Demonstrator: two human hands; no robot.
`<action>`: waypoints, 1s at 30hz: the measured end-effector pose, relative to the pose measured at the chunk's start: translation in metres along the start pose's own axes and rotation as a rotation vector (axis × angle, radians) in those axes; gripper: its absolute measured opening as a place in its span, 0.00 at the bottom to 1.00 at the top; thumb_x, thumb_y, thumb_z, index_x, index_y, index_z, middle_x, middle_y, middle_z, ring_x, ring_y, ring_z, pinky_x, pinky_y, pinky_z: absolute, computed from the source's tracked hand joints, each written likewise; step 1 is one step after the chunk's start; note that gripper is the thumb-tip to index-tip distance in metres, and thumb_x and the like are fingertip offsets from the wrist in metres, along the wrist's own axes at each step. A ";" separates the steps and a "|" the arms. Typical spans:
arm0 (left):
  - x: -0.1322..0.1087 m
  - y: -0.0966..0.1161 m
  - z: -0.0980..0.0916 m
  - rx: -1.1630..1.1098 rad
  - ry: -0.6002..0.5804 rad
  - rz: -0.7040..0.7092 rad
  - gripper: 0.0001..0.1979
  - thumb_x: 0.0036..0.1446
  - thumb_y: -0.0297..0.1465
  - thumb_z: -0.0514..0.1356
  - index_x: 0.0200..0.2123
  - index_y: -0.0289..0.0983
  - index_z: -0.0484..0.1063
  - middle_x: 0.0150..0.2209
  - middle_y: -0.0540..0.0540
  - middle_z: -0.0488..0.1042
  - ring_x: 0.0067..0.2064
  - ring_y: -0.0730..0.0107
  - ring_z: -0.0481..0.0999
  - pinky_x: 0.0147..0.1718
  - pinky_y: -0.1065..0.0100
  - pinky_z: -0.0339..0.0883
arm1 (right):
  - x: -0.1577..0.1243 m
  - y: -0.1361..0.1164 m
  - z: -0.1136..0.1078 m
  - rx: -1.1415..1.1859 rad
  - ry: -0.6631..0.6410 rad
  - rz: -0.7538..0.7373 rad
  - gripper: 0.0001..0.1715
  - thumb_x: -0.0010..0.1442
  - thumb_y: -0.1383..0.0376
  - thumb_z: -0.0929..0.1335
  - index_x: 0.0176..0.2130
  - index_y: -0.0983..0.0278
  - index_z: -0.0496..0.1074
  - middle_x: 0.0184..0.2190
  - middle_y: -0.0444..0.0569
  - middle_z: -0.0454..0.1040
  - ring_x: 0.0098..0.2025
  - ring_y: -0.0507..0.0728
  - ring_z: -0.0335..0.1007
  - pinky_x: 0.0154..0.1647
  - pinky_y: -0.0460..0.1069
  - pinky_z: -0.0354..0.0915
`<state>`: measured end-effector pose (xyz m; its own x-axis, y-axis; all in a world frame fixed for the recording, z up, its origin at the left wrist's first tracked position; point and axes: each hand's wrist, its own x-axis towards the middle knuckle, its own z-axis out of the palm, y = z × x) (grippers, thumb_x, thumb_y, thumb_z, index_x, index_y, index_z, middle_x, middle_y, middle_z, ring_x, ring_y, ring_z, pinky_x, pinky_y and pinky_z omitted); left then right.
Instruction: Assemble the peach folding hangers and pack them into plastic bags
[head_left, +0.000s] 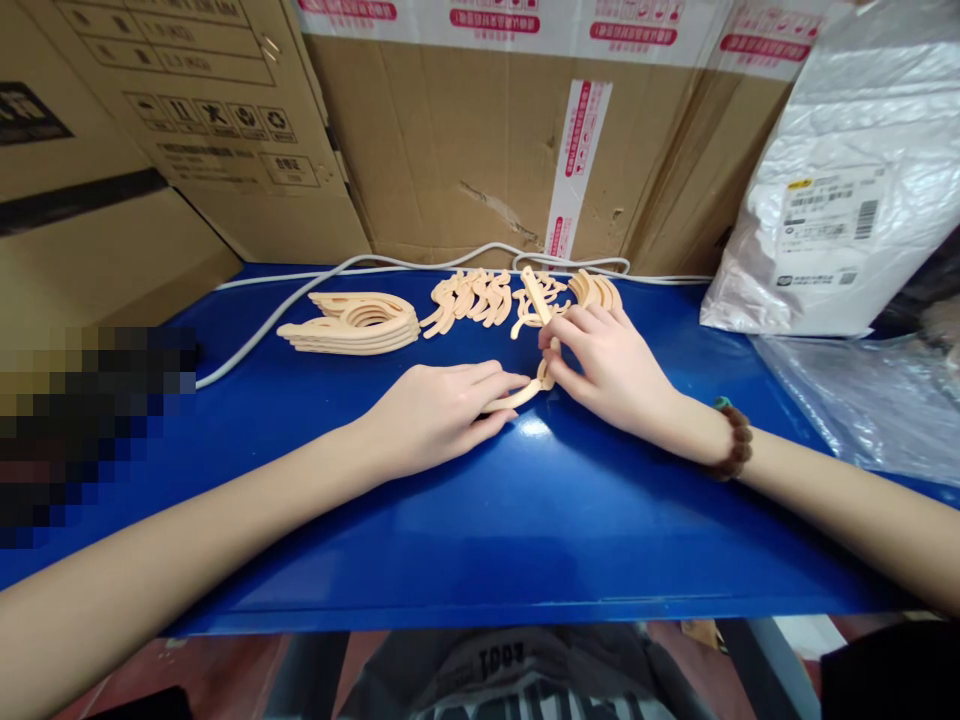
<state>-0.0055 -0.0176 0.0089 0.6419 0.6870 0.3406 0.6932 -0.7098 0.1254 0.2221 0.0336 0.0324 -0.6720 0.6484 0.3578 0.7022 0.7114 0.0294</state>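
Observation:
My left hand (446, 412) pinches one end of a slim, curved, pale wooden piece (521, 397) above the blue table. At that piece's other end, the fingers of my right hand (619, 365) close round its looped part, partly hiding it. A straight pale strip (535, 296) with a hole near its tip sticks up behind my right fingers; whether they grip it too is hard to see. Just beyond my hands lie wavy wooden pieces (472, 298), thin branching pieces (551, 290) and arched pieces (596, 289). A stack of large curved wooden pieces (356, 325) is further left.
A white cable (259, 340) runs along the back of the blue table (450, 540). Cardboard boxes (450, 140) stand behind and at the left. On the right are a white plastic parcel (817, 200) and clear plastic wrap (862, 400).

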 end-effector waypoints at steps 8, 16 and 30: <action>0.003 -0.002 0.001 0.081 0.058 0.093 0.14 0.71 0.35 0.52 0.46 0.37 0.77 0.42 0.47 0.80 0.45 0.65 0.75 0.39 0.68 0.67 | 0.001 0.003 -0.012 -0.317 -0.128 -0.081 0.10 0.62 0.71 0.64 0.40 0.68 0.75 0.38 0.59 0.77 0.44 0.65 0.68 0.45 0.56 0.56; 0.010 -0.001 -0.002 0.178 0.040 0.012 0.19 0.72 0.39 0.50 0.45 0.35 0.78 0.44 0.42 0.79 0.47 0.59 0.75 0.44 0.62 0.68 | 0.000 -0.002 -0.020 -0.454 -0.335 -0.139 0.12 0.60 0.78 0.65 0.39 0.71 0.78 0.36 0.61 0.80 0.37 0.63 0.74 0.36 0.54 0.57; 0.086 -0.106 -0.038 0.396 -0.242 -0.716 0.27 0.62 0.49 0.55 0.44 0.31 0.81 0.44 0.31 0.79 0.56 0.39 0.70 0.52 0.52 0.63 | -0.029 -0.014 -0.012 -0.268 -0.104 -0.263 0.19 0.71 0.57 0.63 0.36 0.66 0.75 0.35 0.53 0.76 0.39 0.60 0.72 0.40 0.53 0.60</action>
<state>-0.0364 0.1102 0.0604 0.0257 0.9956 0.0899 0.9931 -0.0152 -0.1161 0.2346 0.0018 0.0332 -0.8481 0.4867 0.2094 0.5297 0.7702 0.3553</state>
